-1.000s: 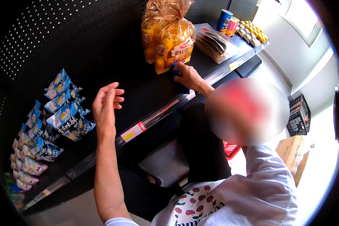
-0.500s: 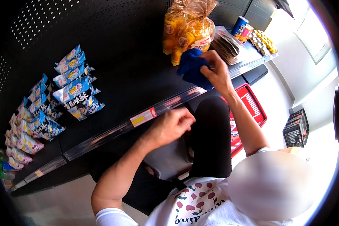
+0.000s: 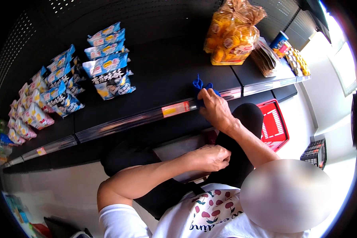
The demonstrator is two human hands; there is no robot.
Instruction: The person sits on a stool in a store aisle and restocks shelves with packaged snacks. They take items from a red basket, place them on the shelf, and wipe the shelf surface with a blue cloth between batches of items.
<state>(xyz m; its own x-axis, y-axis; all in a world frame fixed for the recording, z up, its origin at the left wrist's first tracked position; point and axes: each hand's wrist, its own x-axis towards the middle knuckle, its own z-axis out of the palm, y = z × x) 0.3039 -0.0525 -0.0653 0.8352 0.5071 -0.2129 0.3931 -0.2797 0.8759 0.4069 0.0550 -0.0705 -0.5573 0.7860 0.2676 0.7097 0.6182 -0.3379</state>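
My right hand [image 3: 217, 109] grips a bunched blue cloth [image 3: 199, 84] at the front edge of the black shelf [image 3: 162, 75]. Part of the cloth is hidden behind the fingers, and one end sticks up above the shelf top. Just left of it, a red and yellow price label [image 3: 175, 109] sits in the clear edge strip [image 3: 119, 123]. Lower down, my left hand [image 3: 213, 158] is beside my bent knee, its fingers curled in with nothing visible in them.
Blue snack bags [image 3: 109, 77] and pink-white bags [image 3: 36, 116] stand in rows at the left. Large bags of yellow snacks [image 3: 232, 37] stand at the back right, beside flat brown packs [image 3: 264, 57] and a blue can [image 3: 279, 41]. Red basket [image 3: 273, 123] and black crate [image 3: 315, 152] are on the floor.
My right hand has brought the blue cloth from beside the yellow snack bags to the shelf's front edge. My left hand has drawn back toward my knee. The view has shifted.
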